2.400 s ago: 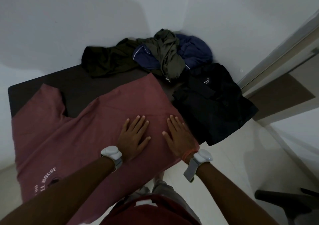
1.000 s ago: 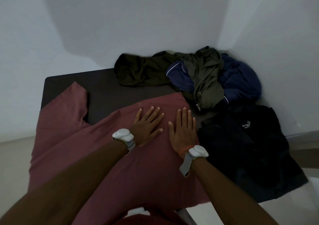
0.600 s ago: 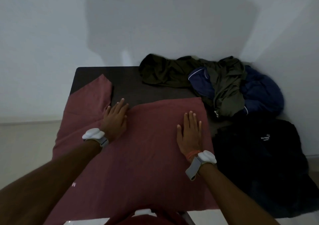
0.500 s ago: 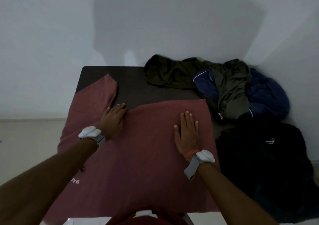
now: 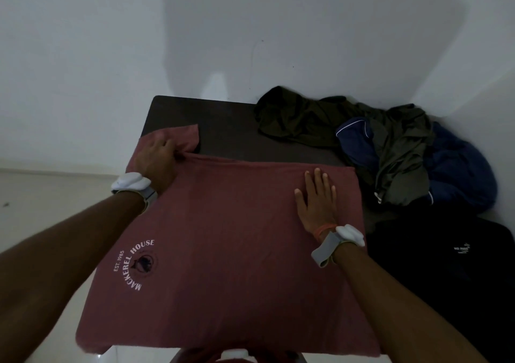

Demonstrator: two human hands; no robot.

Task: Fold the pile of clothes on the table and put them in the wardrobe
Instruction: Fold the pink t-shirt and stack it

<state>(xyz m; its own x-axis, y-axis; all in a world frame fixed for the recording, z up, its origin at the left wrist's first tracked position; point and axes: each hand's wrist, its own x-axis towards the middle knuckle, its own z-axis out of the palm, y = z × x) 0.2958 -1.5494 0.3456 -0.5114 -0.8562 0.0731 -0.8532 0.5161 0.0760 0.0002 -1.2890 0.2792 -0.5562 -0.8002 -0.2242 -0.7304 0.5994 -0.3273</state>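
A maroon T-shirt with a white "Mackerel House" print lies spread across the dark table. My left hand grips the cloth at the shirt's far left, where the sleeve meets the body. Near the shirt's far right corner, my right hand rests flat with straight fingers. Unfolded clothes are heaped at the table's back right: a dark olive garment, a grey-green one and a navy one.
A black garment with a small white logo lies to the right of the maroon shirt. White walls close in behind the table and on its right. Pale floor shows at the left.
My left hand slid left across the shirt to the sleeve and closed on the cloth. My right hand stayed flat near the right edge. The view swung left.
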